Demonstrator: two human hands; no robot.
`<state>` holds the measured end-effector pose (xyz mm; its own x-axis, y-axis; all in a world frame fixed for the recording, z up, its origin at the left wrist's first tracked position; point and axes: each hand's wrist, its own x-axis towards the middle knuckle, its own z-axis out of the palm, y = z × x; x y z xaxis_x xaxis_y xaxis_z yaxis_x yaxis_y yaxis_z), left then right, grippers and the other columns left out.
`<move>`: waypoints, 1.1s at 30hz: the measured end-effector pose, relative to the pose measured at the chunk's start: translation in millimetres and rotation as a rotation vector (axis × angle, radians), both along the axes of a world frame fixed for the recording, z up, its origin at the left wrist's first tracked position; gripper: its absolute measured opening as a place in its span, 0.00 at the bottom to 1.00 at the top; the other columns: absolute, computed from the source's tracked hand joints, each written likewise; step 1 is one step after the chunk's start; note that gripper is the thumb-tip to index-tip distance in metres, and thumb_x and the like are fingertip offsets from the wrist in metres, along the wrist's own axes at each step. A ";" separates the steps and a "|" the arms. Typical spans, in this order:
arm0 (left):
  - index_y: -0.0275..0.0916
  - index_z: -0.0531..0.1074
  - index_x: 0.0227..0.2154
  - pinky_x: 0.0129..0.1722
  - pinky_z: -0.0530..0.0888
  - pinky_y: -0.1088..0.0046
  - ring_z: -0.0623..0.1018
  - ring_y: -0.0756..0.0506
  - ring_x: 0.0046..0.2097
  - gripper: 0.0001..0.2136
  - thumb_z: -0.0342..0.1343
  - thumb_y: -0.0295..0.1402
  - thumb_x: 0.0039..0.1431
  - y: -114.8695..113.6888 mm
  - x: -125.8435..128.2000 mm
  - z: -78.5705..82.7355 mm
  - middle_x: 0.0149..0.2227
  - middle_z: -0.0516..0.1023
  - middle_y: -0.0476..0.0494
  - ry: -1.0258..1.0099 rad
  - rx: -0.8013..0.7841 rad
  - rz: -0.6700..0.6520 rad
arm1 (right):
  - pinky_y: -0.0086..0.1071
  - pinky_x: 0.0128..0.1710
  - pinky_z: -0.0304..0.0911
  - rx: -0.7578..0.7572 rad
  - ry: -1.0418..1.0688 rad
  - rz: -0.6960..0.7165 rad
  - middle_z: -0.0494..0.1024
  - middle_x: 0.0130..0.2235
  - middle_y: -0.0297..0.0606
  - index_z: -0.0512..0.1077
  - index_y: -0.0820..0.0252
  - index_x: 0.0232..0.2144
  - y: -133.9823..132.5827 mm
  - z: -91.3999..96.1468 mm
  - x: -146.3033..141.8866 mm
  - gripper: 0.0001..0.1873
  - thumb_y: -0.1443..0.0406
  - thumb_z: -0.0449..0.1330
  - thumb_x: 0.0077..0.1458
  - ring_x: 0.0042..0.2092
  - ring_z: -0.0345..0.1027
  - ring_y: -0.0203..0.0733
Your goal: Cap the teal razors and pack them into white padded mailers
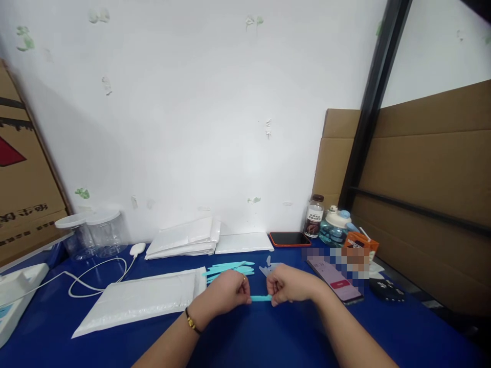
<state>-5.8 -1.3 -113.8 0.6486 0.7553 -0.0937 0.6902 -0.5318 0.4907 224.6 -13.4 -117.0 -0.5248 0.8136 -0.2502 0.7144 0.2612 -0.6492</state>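
A slim teal plastic stick [261,298] is stretched level between my two hands, low over the blue table. My left hand [232,289] pinches its left end with thumb and fingers, and my right hand [286,284] pinches the right end. The fingers cover both ends, so their shape is hidden. Just behind my left hand lies a loose pile of similar teal sticks [230,268], flat and narrow. Several small translucent pale pieces [267,268] lie right behind my right hand, partly covered by it.
A white padded mailer [146,299] lies at left, with more mailers [182,239] against the wall. A dark-screened phone [290,238], a lit phone [335,278], a brown-capped jar [314,217] and a water bottle [334,227] stand or lie at right. A white cable [97,292] loops at left.
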 end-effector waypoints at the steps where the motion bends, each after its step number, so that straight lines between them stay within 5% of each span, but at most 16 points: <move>1: 0.41 0.74 0.26 0.24 0.59 0.76 0.70 0.50 0.27 0.06 0.55 0.35 0.47 3.0 -3.7 2.5 0.25 0.76 0.50 0.003 0.034 0.020 | 0.24 0.22 0.55 0.020 0.013 -0.021 0.72 0.22 0.30 0.74 0.61 0.28 1.0 1.5 3.6 0.08 0.65 0.65 0.40 0.22 0.62 0.32; 7: 0.39 0.70 0.28 0.27 0.61 0.77 0.70 0.50 0.30 0.07 0.50 0.36 0.51 20.4 -30.0 10.6 0.28 0.74 0.49 -0.043 0.122 0.133 | 0.25 0.24 0.55 0.243 -0.008 -0.289 0.75 0.24 0.34 0.72 0.62 0.23 13.8 2.9 30.0 0.02 0.71 0.60 0.41 0.26 0.65 0.35; 13: 0.39 0.63 0.31 0.28 0.64 0.77 0.72 0.51 0.29 0.06 0.45 0.36 0.56 17.7 -28.6 8.2 0.27 0.71 0.51 -0.185 -0.018 0.118 | 0.26 0.26 0.55 0.392 0.117 -0.346 0.72 0.26 0.34 0.71 0.62 0.27 20.7 -2.3 30.0 0.04 0.67 0.56 0.48 0.27 0.63 0.35; 18: 0.39 0.61 0.30 0.28 0.65 0.78 0.73 0.51 0.28 0.05 0.45 0.34 0.55 19.9 -28.3 4.6 0.27 0.70 0.52 -0.255 -0.056 0.121 | 0.24 0.26 0.57 0.253 0.422 -0.228 0.71 0.28 0.34 0.71 0.63 0.36 13.4 4.1 12.2 0.09 0.66 0.54 0.52 0.28 0.63 0.33; 33: 0.39 0.64 0.29 0.28 0.66 0.77 0.73 0.50 0.28 0.06 0.47 0.36 0.53 13.4 -23.8 6.5 0.25 0.72 0.51 -0.271 -0.103 0.104 | 0.25 0.26 0.60 0.179 0.467 -0.188 0.73 0.25 0.34 0.73 0.64 0.32 8.5 2.1 -7.7 0.09 0.64 0.59 0.48 0.26 0.65 0.33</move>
<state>-29.6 12.1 -107.3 0.5802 0.8144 -0.0070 0.5746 -0.4033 0.7121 216.8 -5.0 -114.9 -0.3883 0.9128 0.1267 0.4048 0.2925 -0.8664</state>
